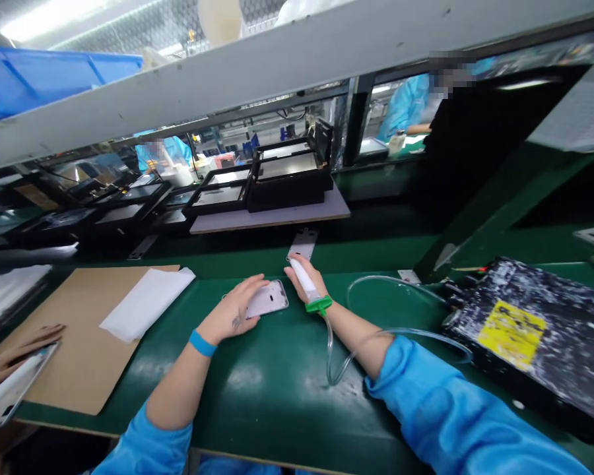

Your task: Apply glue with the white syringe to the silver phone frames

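Left fingers (252, 284) spread wide around the pale panel (272, 301); right fingers (292, 277) hold a syringe (304, 282).

open green bench (262, 396) this side of pale panel (264, 304), tube (426, 332) looping at right, black box (561, 363) beyond

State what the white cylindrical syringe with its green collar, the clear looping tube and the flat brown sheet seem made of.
Syringe and collar: probably smooth plastic, evenly coloured.
Tube: glossy, likely flexible plastic, transparent and curving.
Sheet: matte, likely cardboard or paper, dull tan.
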A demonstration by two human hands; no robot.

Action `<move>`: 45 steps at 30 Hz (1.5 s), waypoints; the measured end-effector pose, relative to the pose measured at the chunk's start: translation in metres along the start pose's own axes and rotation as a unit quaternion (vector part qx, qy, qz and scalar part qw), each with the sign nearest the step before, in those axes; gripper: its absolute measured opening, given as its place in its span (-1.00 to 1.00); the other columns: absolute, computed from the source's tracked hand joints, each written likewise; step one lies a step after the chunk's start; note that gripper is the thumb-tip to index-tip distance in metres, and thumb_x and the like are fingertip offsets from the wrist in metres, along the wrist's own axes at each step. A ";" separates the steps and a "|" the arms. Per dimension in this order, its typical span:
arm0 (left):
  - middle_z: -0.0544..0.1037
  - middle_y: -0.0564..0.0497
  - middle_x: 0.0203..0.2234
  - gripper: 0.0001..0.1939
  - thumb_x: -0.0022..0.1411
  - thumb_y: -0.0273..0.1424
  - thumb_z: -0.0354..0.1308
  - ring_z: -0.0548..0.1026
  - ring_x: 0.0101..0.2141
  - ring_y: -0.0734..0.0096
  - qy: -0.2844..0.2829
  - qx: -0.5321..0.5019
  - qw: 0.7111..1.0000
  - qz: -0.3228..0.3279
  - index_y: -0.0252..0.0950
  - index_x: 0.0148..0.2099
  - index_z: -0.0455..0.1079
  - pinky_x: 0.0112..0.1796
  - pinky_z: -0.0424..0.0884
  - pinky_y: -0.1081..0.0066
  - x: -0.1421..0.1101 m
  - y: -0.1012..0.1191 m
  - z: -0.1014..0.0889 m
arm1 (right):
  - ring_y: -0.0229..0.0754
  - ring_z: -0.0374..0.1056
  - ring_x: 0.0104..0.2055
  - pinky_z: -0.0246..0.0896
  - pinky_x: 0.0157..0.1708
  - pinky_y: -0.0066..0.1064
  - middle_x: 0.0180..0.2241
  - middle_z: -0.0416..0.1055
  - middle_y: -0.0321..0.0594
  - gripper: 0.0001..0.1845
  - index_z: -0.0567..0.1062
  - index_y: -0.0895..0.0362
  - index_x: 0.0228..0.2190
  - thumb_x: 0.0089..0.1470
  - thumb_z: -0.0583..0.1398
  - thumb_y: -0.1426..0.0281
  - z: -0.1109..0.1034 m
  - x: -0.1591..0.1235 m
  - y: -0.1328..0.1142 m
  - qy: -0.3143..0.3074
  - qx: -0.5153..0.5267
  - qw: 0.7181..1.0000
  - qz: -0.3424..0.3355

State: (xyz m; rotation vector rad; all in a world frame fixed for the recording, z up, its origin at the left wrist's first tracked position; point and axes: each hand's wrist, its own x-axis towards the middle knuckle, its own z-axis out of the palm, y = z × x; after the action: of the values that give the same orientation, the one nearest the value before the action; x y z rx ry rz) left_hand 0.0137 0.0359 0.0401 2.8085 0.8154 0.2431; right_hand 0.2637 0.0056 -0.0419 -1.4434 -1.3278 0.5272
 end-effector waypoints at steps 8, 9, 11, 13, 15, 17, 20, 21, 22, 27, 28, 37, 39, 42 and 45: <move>0.25 -0.30 0.40 0.22 -0.14 0.04 0.56 0.05 0.45 -0.31 0.030 -0.044 0.985 -0.164 -0.18 0.47 0.12 0.39 0.04 -0.19 -0.022 -0.040 0.015 | 0.10 0.49 0.12 0.30 0.23 0.02 -0.02 0.62 -0.04 -0.51 0.51 0.10 0.16 0.24 0.29 0.24 0.000 -0.022 -0.016 -0.146 -0.069 0.983 -0.092; 0.29 -0.29 0.38 0.15 -0.10 0.08 0.53 0.07 0.44 -0.32 0.033 -0.051 0.984 -0.168 -0.19 0.44 0.18 0.39 0.03 -0.21 -0.023 -0.041 0.021 | 0.12 0.47 0.16 0.29 0.25 0.04 0.01 0.61 -0.02 -0.50 0.50 0.10 0.17 0.25 0.27 0.22 0.000 -0.026 -0.017 -0.160 -0.078 0.979 -0.098; 0.34 -0.27 0.34 -0.07 0.04 0.13 0.43 0.09 0.43 -0.35 0.046 -0.047 0.981 -0.183 -0.21 0.33 0.33 0.37 0.01 -0.27 -0.022 -0.039 0.032 | 0.13 0.44 0.21 0.29 0.25 0.04 0.07 0.58 -0.02 -0.48 0.48 0.09 0.20 0.28 0.25 0.18 -0.002 -0.033 -0.018 -0.181 -0.096 0.972 -0.112; 0.35 -0.28 0.32 -0.23 0.14 0.15 0.35 0.08 0.43 -0.37 0.058 -0.042 0.979 -0.192 -0.24 0.21 0.42 0.36 0.02 -0.31 -0.021 -0.035 0.040 | 0.11 0.46 0.19 0.36 0.20 -0.01 0.05 0.60 -0.04 -0.47 0.44 0.07 0.22 0.31 0.22 0.15 -0.004 -0.037 -0.019 -0.195 -0.105 0.969 -0.113; 0.33 -0.29 0.32 -0.31 0.15 0.14 0.34 0.04 0.44 -0.38 0.056 -0.055 0.982 -0.171 -0.24 0.13 0.46 0.36 0.05 -0.29 -0.020 -0.032 0.042 | 0.06 0.55 0.06 0.45 0.09 -0.09 -0.05 0.64 -0.09 -0.47 0.41 0.05 0.23 0.33 0.19 0.13 -0.007 -0.040 -0.017 -0.206 -0.094 0.970 -0.090; 0.30 -0.27 0.34 -0.35 0.11 0.13 0.38 0.01 0.45 -0.37 0.044 -0.080 0.989 -0.119 -0.23 0.06 0.48 0.37 0.04 -0.27 -0.020 -0.030 0.040 | 0.01 0.61 -0.08 0.50 -0.01 -0.13 -0.15 0.65 -0.13 -0.47 0.41 0.04 0.21 0.33 0.18 0.09 -0.011 -0.040 -0.014 -0.205 -0.063 0.974 -0.073; 0.31 -0.25 0.33 -0.38 0.07 0.17 0.39 -0.02 0.46 -0.37 0.026 -0.115 0.992 -0.040 -0.22 -0.07 0.49 0.37 -0.02 -0.30 -0.020 -0.030 0.039 | -0.01 0.60 -0.20 0.52 -0.12 -0.15 -0.24 0.63 -0.13 -0.42 0.46 0.07 0.14 0.30 0.16 -0.04 -0.017 -0.040 -0.010 -0.175 0.019 0.982 -0.063; 0.33 -0.25 0.31 -0.37 0.05 0.18 0.40 -0.01 0.45 -0.37 0.022 -0.125 0.992 -0.024 -0.22 -0.10 0.49 0.37 -0.02 -0.31 -0.019 -0.031 0.040 | -0.02 0.59 -0.25 0.53 -0.19 -0.17 -0.27 0.63 -0.12 -0.41 0.50 0.08 0.10 0.28 0.16 -0.08 -0.018 -0.041 -0.010 -0.168 0.042 0.984 -0.042; 0.35 -0.25 0.29 -0.37 0.03 0.19 0.40 0.01 0.45 -0.36 0.019 -0.134 0.991 -0.014 -0.22 -0.12 0.47 0.36 -0.01 -0.32 -0.019 -0.031 0.042 | -0.04 0.58 -0.30 0.53 -0.27 -0.20 -0.29 0.62 -0.12 -0.40 0.53 0.09 0.05 0.26 0.17 -0.11 -0.018 -0.042 -0.011 -0.166 0.056 0.984 -0.013; 0.40 -0.25 0.25 -0.42 0.03 0.14 0.44 0.05 0.44 -0.34 0.029 -0.165 0.986 -0.012 -0.23 -0.21 0.41 0.36 -0.02 -0.31 -0.015 -0.031 0.050 | -0.12 0.50 -0.46 0.47 -0.42 -0.27 -0.40 0.59 -0.19 -0.48 0.56 0.08 -0.10 0.17 0.27 -0.08 -0.008 -0.053 -0.029 -0.192 0.065 0.977 0.060; 0.40 -0.25 0.25 -0.43 0.03 0.13 0.44 0.05 0.44 -0.34 0.030 -0.169 0.985 -0.013 -0.23 -0.23 0.40 0.36 -0.01 -0.30 -0.014 -0.031 0.050 | -0.12 0.50 -0.45 0.46 -0.42 -0.27 -0.40 0.58 -0.19 -0.51 0.56 0.06 -0.12 0.17 0.28 -0.07 -0.006 -0.055 -0.032 -0.194 0.060 0.977 0.058; 0.39 -0.22 0.23 -0.45 0.00 0.08 0.47 0.03 0.44 -0.36 0.034 -0.193 0.981 -0.007 -0.25 -0.32 0.36 0.36 -0.09 -0.33 -0.010 -0.025 0.052 | -0.14 0.41 -0.43 0.33 -0.43 -0.31 -0.39 0.53 -0.23 -0.68 0.54 -0.01 -0.23 0.08 0.38 0.06 -0.001 -0.058 -0.041 -0.191 0.001 0.980 0.048; 0.39 -0.22 0.22 -0.43 0.01 0.10 0.46 0.04 0.44 -0.35 0.036 -0.191 0.981 -0.005 -0.25 -0.32 0.35 0.36 -0.08 -0.33 -0.010 -0.025 0.053 | -0.14 0.42 -0.41 0.34 -0.42 -0.31 -0.37 0.53 -0.23 -0.67 0.52 0.00 -0.22 0.08 0.38 0.08 -0.002 -0.058 -0.041 -0.187 0.010 0.981 0.052; 0.39 -0.23 0.22 -0.42 0.01 0.12 0.46 0.05 0.44 -0.33 0.038 -0.187 0.982 -0.004 -0.25 -0.31 0.35 0.36 -0.06 -0.31 -0.010 -0.026 0.054 | -0.14 0.42 -0.39 0.33 -0.41 -0.31 -0.35 0.53 -0.22 -0.69 0.51 0.00 -0.22 0.10 0.38 0.11 -0.003 -0.059 -0.040 -0.199 0.009 0.978 0.056; 0.39 -0.23 0.22 -0.42 0.02 0.13 0.44 0.05 0.44 -0.33 0.035 -0.185 0.982 -0.004 -0.24 -0.31 0.34 0.35 -0.05 -0.31 -0.009 -0.027 0.054 | -0.14 0.41 -0.39 0.32 -0.41 -0.31 -0.35 0.53 -0.23 -0.73 0.52 0.00 -0.22 0.13 0.37 0.13 -0.004 -0.059 -0.040 -0.212 0.006 0.976 0.052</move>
State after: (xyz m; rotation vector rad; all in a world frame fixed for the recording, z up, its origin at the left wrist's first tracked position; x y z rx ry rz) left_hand 0.0040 0.0449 -0.0191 2.4594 0.7104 0.4444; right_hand 0.2325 -0.0559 -0.0244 -1.4444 -1.5799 0.9513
